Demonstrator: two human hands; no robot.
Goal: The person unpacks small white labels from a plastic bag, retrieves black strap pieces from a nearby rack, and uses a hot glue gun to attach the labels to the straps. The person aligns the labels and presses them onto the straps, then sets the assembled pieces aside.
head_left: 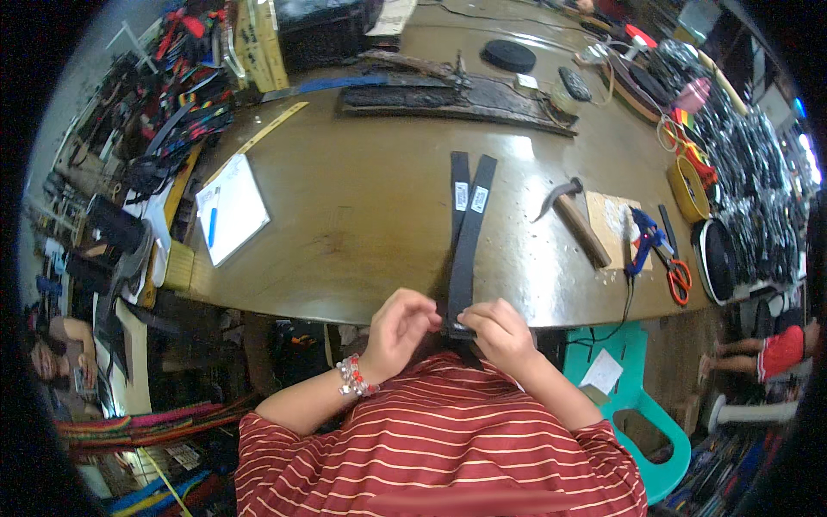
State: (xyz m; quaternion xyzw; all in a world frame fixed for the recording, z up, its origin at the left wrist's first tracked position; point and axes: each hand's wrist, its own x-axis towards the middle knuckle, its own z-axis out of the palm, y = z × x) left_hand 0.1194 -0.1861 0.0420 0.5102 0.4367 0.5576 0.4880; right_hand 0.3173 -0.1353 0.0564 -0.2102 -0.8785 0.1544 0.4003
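Note:
Two narrow black straps (466,250) lie on the brown table, crossing each other, each with a small white label near its far end. Their near ends reach the table's front edge in front of me. My right hand (503,338) pinches the near end of a strap between thumb and fingers, by a small white mark. Just left of that end is my left hand (398,334), its fingers loosely bent and holding nothing that I can see. Whether its fingertips touch the strap is unclear.
To the right lie a hammer (581,228), a blue glue gun (642,243) and orange-handled scissors (679,280). A notepad (237,211) with a blue pen is on the left. A long dark board (457,102) crosses the back. A green chair (663,431) stands at lower right.

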